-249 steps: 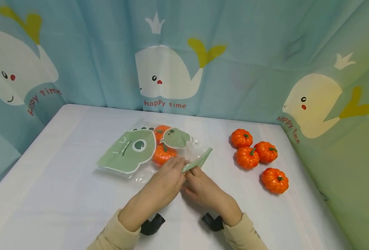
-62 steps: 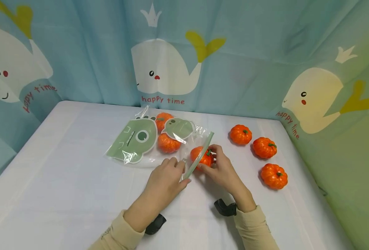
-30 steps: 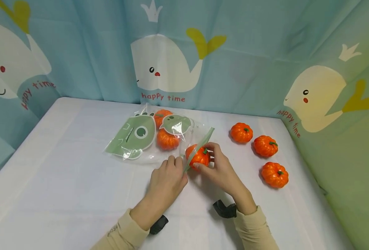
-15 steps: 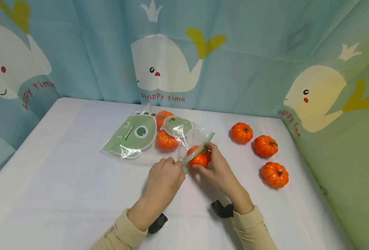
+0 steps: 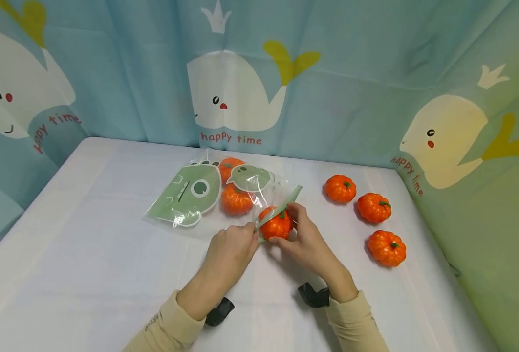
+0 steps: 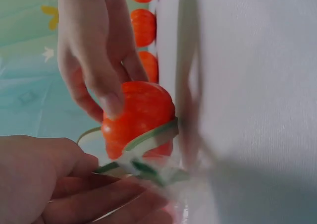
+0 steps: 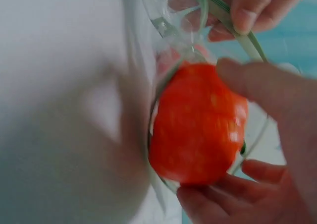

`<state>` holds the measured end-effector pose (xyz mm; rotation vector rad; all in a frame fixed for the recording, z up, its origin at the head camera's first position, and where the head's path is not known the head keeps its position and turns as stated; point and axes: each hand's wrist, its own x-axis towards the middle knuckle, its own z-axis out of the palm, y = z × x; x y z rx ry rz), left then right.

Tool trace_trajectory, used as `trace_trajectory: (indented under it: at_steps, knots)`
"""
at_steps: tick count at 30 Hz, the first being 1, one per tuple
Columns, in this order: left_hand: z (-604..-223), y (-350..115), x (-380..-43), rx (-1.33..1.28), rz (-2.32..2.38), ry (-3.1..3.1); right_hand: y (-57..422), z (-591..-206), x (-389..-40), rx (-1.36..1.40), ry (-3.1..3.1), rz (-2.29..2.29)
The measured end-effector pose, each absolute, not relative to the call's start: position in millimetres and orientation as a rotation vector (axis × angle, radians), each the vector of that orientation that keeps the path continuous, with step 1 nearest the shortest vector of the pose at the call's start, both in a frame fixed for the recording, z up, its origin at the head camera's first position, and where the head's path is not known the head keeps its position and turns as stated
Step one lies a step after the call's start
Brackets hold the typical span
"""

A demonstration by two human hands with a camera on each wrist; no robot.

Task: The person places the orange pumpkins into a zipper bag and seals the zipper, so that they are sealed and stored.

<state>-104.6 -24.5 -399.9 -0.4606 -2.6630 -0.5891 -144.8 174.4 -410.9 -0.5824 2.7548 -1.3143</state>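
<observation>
A clear zip bag [image 5: 184, 195] printed with green cartoon monsters lies on the table, its green-edged mouth facing right. Two small orange pumpkins [image 5: 236, 199] are inside it. My left hand [image 5: 230, 254] pinches the near side of the bag's mouth between thumb and fingers. A third pumpkin [image 5: 277, 225] sits in the mouth opening, partly behind the green rim [image 6: 153, 135]. My right hand [image 5: 305, 242] grips this pumpkin from the right, thumb on the near side and fingers on the far side. In the right wrist view the pumpkin [image 7: 198, 125] lies within the bag's opening.
Three more orange pumpkins stand at the right of the white table [image 5: 88, 274]: a back one [image 5: 340, 188], a middle one [image 5: 374, 207] and a front one [image 5: 386, 248]. A whale-print curtain [image 5: 154, 73] hangs behind the table.
Since the earliest frame, one pumpkin has come from the right-hand group to the bag's mouth in my right hand. Lately it has shifted slightly left into the opening, while my left hand keeps hold of the rim.
</observation>
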Motion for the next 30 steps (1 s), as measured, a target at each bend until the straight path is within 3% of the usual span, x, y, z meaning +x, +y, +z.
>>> trace_trajectory:
  at_steps: [14,23,30]
  knots:
    - [-396.0,-23.9,-106.5,-0.489,-0.637,-2.632,171.8,-418.6,-149.3,-0.7,2.891,-1.244]
    - [-391.4,-29.2,-110.0,-0.49,-0.751,-2.622,201.7,-396.5,-144.9,-0.792,2.739,-1.125]
    - [-391.5,-30.2,-108.8,-0.525,-0.712,-2.629,193.8,-397.1,-143.4,-0.876,2.666,-1.05]
